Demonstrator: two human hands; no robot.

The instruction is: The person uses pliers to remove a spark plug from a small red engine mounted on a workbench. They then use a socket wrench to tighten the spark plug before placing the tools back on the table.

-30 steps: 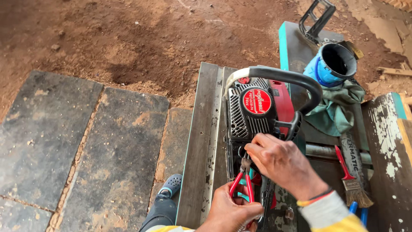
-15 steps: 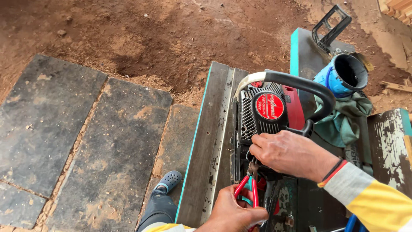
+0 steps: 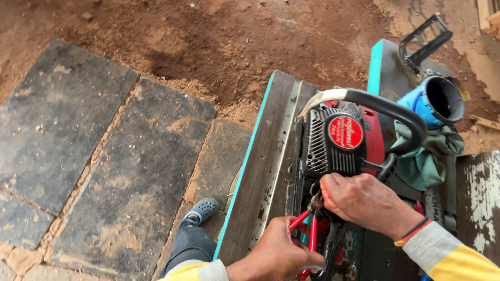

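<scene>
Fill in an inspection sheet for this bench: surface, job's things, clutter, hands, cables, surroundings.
Surface: worn grey wooden bench with teal edge.
Job's things: red and black chainsaw engine with curved black handle; red-handled pliers at its lower end.
Clutter: green cloth; blue plastic cylinder with black opening; black metal frame.
Hands: left hand grips the pliers; right hand presses on the engine.
Cables: nothing seen.
Surroundings: bare brown earth; dark stone slabs; grey shoe.
</scene>
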